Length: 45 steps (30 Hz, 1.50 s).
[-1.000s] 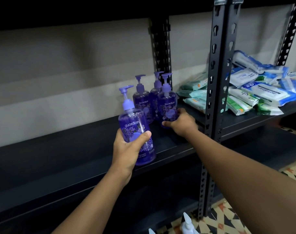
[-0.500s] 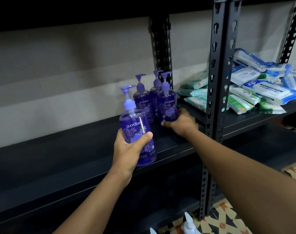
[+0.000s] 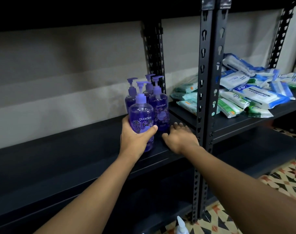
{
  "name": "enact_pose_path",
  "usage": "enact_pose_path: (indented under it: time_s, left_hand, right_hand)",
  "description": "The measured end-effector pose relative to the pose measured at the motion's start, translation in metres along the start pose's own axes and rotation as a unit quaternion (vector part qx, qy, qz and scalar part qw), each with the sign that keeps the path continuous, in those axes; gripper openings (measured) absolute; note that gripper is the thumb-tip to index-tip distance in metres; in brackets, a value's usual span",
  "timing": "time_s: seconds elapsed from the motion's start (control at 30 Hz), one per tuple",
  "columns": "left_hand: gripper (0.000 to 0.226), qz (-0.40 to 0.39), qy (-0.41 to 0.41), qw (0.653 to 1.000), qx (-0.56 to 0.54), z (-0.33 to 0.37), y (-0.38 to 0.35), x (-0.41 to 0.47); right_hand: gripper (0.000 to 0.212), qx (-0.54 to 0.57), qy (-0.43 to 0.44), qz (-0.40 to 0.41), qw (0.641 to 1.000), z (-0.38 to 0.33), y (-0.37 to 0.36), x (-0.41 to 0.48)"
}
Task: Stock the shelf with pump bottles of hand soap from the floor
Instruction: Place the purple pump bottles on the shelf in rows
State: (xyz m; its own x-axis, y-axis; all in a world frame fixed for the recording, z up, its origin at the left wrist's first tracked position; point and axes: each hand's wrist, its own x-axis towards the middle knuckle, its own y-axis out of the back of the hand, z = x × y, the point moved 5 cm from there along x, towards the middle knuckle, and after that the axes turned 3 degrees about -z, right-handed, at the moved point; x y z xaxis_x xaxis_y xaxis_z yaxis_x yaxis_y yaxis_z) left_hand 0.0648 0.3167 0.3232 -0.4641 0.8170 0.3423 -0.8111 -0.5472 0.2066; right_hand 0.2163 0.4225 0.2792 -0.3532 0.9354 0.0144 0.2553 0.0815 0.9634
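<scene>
My left hand (image 3: 135,137) grips a purple pump bottle of hand soap (image 3: 141,114), held upright at the front of the dark shelf (image 3: 76,157). Right behind and beside it stand three more purple pump bottles (image 3: 160,107), clustered by the black upright post. My right hand (image 3: 180,136) hovers over the shelf just right of the cluster, fingers spread, holding nothing. A white pump top (image 3: 181,225) of another bottle pokes up from the floor at the bottom edge.
Black slotted uprights (image 3: 209,98) divide the shelving. The right bay holds a pile of wet-wipe packs (image 3: 245,95). A lower shelf (image 3: 245,149) lies beneath. Patterned floor tiles (image 3: 279,183) show at the lower right. A pale wall backs the shelf.
My left hand has carried its bottle rightward and onto the shelf, up against the cluster. My right hand has let go of the front bottle and drawn back, open.
</scene>
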Motion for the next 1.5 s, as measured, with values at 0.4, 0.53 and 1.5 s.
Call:
enact_pose_path:
  time_s: [0.4,0.53,1.5]
  left_hand:
    - [0.095,-0.021,0.026,0.999,0.036,-0.02,-0.002,0.01]
    - [0.103,-0.037,0.046,0.988,0.144,-0.028,0.01,0.005]
    - [0.067,-0.033,0.063,0.977,0.203,-0.042,-0.001,0.043]
  right_hand:
    - [0.071,-0.03,0.017,-0.004,0.999,0.0,-0.004,-0.013]
    - [0.071,-0.032,0.011,-0.008,0.999,-0.001,-0.003,-0.014]
    - [0.071,0.034,0.01,0.019,0.999,-0.002,-0.002,-0.014]
